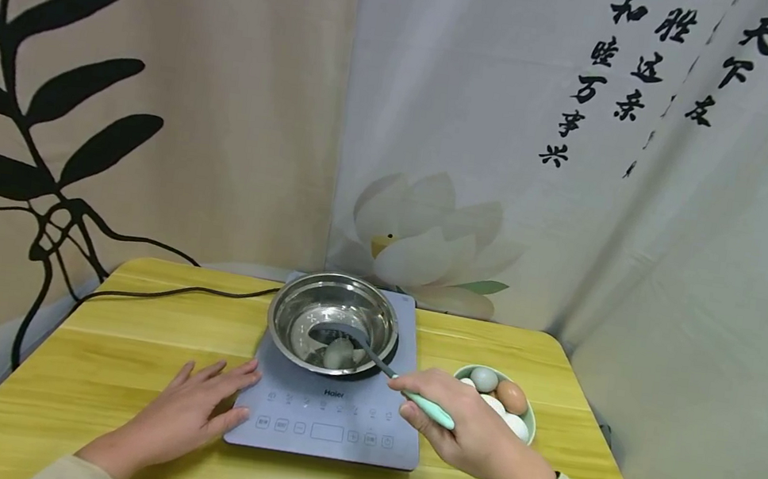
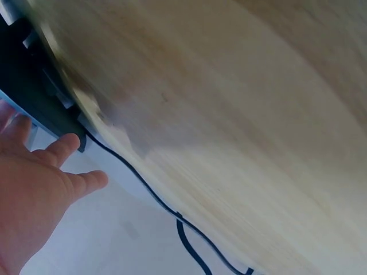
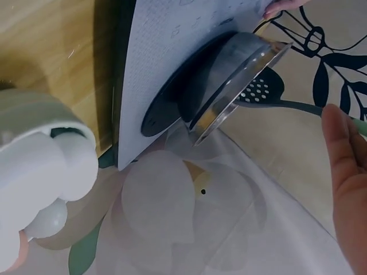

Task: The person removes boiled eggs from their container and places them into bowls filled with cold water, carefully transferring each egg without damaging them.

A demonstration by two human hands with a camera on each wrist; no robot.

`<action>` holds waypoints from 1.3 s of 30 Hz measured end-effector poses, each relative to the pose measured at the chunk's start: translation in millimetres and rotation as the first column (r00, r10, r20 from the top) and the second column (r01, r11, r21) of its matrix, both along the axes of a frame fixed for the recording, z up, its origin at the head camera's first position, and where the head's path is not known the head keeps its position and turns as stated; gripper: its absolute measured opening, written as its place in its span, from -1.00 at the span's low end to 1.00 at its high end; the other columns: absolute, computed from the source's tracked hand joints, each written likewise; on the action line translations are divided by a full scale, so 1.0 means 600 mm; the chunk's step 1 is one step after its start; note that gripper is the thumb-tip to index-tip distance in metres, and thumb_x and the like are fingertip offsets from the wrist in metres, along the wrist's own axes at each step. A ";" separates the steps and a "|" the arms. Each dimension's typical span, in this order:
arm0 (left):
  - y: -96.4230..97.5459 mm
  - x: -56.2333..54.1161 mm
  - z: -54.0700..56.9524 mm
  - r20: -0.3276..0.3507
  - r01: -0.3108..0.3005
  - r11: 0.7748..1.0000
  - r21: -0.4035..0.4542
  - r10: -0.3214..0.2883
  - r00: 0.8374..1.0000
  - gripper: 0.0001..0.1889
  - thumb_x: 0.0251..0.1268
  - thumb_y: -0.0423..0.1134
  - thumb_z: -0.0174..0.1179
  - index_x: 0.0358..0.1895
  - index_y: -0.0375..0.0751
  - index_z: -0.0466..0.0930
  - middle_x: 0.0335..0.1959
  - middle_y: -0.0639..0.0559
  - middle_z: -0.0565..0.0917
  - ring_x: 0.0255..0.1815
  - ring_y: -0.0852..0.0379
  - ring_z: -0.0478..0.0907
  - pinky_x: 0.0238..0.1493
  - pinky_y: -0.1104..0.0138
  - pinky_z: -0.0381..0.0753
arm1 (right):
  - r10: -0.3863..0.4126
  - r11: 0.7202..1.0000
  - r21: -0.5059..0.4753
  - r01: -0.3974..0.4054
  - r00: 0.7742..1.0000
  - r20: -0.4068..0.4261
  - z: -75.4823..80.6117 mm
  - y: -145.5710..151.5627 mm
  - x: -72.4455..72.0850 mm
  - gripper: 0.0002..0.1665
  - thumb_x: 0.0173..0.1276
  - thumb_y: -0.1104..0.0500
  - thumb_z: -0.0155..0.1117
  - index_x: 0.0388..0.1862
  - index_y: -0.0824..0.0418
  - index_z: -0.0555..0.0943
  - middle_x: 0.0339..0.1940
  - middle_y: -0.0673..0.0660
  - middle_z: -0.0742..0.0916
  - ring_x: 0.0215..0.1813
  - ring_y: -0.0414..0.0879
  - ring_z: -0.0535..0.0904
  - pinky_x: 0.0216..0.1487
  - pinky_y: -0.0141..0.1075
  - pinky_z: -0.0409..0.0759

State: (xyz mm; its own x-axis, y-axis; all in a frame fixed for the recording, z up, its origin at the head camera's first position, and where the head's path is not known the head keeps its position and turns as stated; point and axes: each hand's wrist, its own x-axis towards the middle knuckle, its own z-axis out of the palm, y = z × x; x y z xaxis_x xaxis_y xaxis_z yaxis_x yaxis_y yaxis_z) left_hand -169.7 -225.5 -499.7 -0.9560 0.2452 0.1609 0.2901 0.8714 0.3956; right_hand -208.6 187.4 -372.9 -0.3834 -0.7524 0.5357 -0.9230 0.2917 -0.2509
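Observation:
My right hand (image 1: 465,425) grips the mint-green handle (image 1: 431,411) of a slotted spoon, whose dark grey perforated head (image 3: 265,87) is over the mouth of a shiny metal bowl (image 1: 281,315). A pale greenish egg (image 1: 339,354) shows inside the bowl, overlapping the spoon in the head view. Beneath the bowl lies a grey Haier induction cooker (image 1: 323,440). Fingers spread, my left hand (image 1: 191,407) touches the cooker's left edge and holds nothing. The left wrist view shows that hand (image 2: 40,177) beside the cooker's dark side.
Right of the cooker, a small light-green bowl (image 1: 530,425) holds several white, brown and greenish eggs (image 1: 512,397). A black cord (image 1: 183,292) runs left from the cooker across the wooden table (image 1: 88,363). Printed curtains (image 1: 442,119) hang behind and beside the table.

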 end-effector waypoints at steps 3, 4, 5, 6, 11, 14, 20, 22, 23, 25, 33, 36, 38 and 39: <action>-0.001 0.000 -0.001 -0.005 -0.001 1.000 -0.001 0.001 1.000 -0.39 0.55 0.33 0.14 0.53 0.23 0.52 0.64 0.19 0.43 0.55 -0.45 0.43 0.51 -0.58 0.08 | 0.048 0.998 -0.048 -0.047 0.999 0.010 0.001 -0.001 0.005 -0.66 0.61 0.23 0.28 0.30 0.13 0.64 0.10 0.04 0.82 0.07 -0.09 0.79 0.22 -0.44 0.69; -0.001 0.001 -0.001 -0.008 -0.001 1.000 -0.002 0.001 1.000 -0.39 0.55 0.32 0.15 0.53 0.23 0.52 0.64 0.19 0.44 0.55 -0.45 0.43 0.51 -0.58 0.08 | 0.063 0.996 -0.070 -0.061 0.998 0.017 0.000 -0.001 0.005 -0.66 0.61 0.25 0.28 0.30 0.16 0.64 0.08 0.05 0.82 0.04 -0.08 0.80 0.20 -0.43 0.70; -0.001 0.001 -0.001 -0.011 -0.001 1.000 -0.003 0.001 1.000 -0.39 0.55 0.32 0.15 0.53 0.23 0.52 0.64 0.18 0.44 0.55 -0.45 0.43 0.51 -0.58 0.08 | 0.074 0.993 -0.093 -0.071 0.997 0.027 -0.001 -0.001 0.005 -0.66 0.60 0.27 0.28 0.28 0.19 0.65 0.06 0.07 0.83 0.02 -0.06 0.81 0.19 -0.41 0.72; -0.001 0.001 -0.001 -0.013 -0.001 1.000 -0.003 0.001 1.000 -0.39 0.55 0.32 0.15 0.53 0.23 0.52 0.64 0.18 0.44 0.55 -0.45 0.43 0.51 -0.58 0.08 | 0.085 0.990 -0.120 -0.078 0.995 0.056 -0.003 -0.001 0.004 -0.66 0.58 0.31 0.27 0.27 0.22 0.65 0.04 0.09 0.84 0.01 -0.05 0.81 0.18 -0.40 0.73; -0.001 0.000 -0.003 -0.017 -0.002 1.000 -0.010 0.001 1.000 -0.39 0.55 0.31 0.15 0.53 0.22 0.53 0.63 0.18 0.45 0.54 -0.45 0.44 0.50 -0.58 0.10 | 0.127 0.960 -0.281 -0.023 0.925 0.358 -0.020 -0.003 -0.004 -0.67 0.59 0.47 0.14 0.24 0.40 0.65 -0.02 0.30 0.84 -0.01 -0.15 0.81 0.08 -0.29 0.82; 0.000 0.000 -0.005 -0.012 0.000 1.000 -0.013 0.000 1.000 -0.40 0.55 0.31 0.15 0.53 0.21 0.53 0.63 0.18 0.45 0.53 -0.45 0.45 0.49 -0.59 0.11 | 0.153 0.927 -0.368 0.070 0.826 0.542 -0.030 -0.007 -0.016 -0.67 0.69 0.42 0.00 0.26 0.48 0.62 -0.03 0.42 0.81 -0.02 -0.13 0.81 0.03 -0.21 0.84; 0.004 0.000 -0.005 0.000 0.003 1.000 -0.013 -0.003 1.000 -0.40 0.55 0.32 0.14 0.52 0.20 0.54 0.63 0.19 0.46 0.52 -0.46 0.46 0.47 -0.59 0.13 | 0.149 0.815 -0.416 0.405 0.547 0.824 -0.046 -0.022 -0.056 -0.41 0.83 -0.01 -0.15 0.33 0.50 0.52 0.02 0.46 0.81 -0.10 -0.06 0.82 -0.03 -0.20 0.86; 0.006 0.001 -0.005 0.005 0.005 1.000 -0.013 -0.005 1.000 -0.40 0.55 0.33 0.14 0.51 0.20 0.54 0.63 0.19 0.46 0.52 -0.45 0.46 0.47 -0.59 0.14 | 0.160 0.752 -0.396 0.527 0.437 0.885 -0.048 -0.028 -0.066 -0.36 0.82 -0.09 -0.15 0.32 0.46 0.52 -0.01 0.40 0.84 -0.13 -0.06 0.83 -0.06 -0.21 0.86; 0.006 0.001 -0.005 0.008 0.005 1.000 -0.011 -0.005 1.000 -0.40 0.55 0.33 0.14 0.51 0.20 0.55 0.63 0.19 0.46 0.52 -0.45 0.46 0.46 -0.59 0.14 | 0.171 0.721 -0.384 0.577 0.388 0.906 -0.048 -0.030 -0.070 -0.36 0.82 -0.10 -0.15 0.32 0.45 0.52 -0.03 0.38 0.85 -0.14 -0.04 0.83 -0.07 -0.21 0.85; 0.008 0.001 -0.005 0.010 0.007 1.000 -0.008 -0.007 1.000 -0.40 0.55 0.33 0.14 0.51 0.20 0.55 0.62 0.19 0.46 0.52 -0.45 0.46 0.46 -0.60 0.14 | 0.192 0.666 -0.358 0.654 0.314 0.930 -0.048 -0.033 -0.075 -0.38 0.82 -0.09 -0.17 0.30 0.43 0.53 -0.08 0.34 0.86 -0.17 -0.02 0.82 -0.10 -0.21 0.85; 0.008 0.000 -0.002 0.001 0.008 1.000 0.002 -0.008 1.000 -0.40 0.56 0.32 0.14 0.52 0.22 0.53 0.64 0.20 0.43 0.54 -0.46 0.43 0.49 -0.59 0.10 | 0.223 0.546 -0.352 0.760 0.272 0.936 -0.010 0.000 -0.073 -0.42 0.82 -0.11 -0.16 0.30 0.37 0.48 -0.13 0.23 0.87 -0.18 -0.01 0.81 -0.06 -0.22 0.85; 0.004 0.001 0.001 -0.007 0.004 1.000 0.007 -0.004 1.000 -0.41 0.56 0.29 0.15 0.53 0.21 0.52 0.65 0.17 0.43 0.55 -0.47 0.42 0.49 -0.59 0.08 | 0.209 0.536 -0.378 0.755 0.315 0.926 0.017 0.038 -0.063 -0.45 0.82 -0.13 -0.17 0.28 0.31 0.48 -0.14 0.15 0.88 -0.16 -0.06 0.82 -0.04 -0.27 0.84; 0.005 0.002 -0.001 -0.013 0.005 1.000 0.013 -0.005 1.000 -0.41 0.56 0.27 0.17 0.53 0.20 0.52 0.65 0.16 0.42 0.55 -0.47 0.42 0.48 -0.59 0.09 | 0.200 0.514 -0.404 0.757 0.352 0.914 0.031 0.075 -0.050 -0.47 0.80 -0.15 -0.11 0.23 0.27 0.52 -0.17 0.11 0.89 -0.16 -0.10 0.84 -0.04 -0.29 0.84; 0.005 0.002 -0.002 -0.016 0.005 1.000 0.015 -0.005 1.000 -0.42 0.56 0.26 0.18 0.53 0.20 0.52 0.65 0.15 0.42 0.55 -0.48 0.41 0.49 -0.59 0.09 | 0.195 0.504 -0.420 0.755 0.374 0.907 0.037 0.094 -0.042 -0.49 0.79 -0.15 -0.09 0.21 0.24 0.55 -0.17 0.11 0.90 -0.14 -0.11 0.85 -0.05 -0.29 0.84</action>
State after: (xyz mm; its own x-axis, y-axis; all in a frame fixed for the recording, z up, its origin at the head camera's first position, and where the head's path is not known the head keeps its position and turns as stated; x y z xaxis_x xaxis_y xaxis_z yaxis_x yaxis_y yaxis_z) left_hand -168.3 -222.7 -501.1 -0.9521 0.2472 0.1800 0.3007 0.8639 0.4041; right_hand -234.0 243.8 -350.9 -1.0000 -0.0032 -0.0094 0.0099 -0.2443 -0.9697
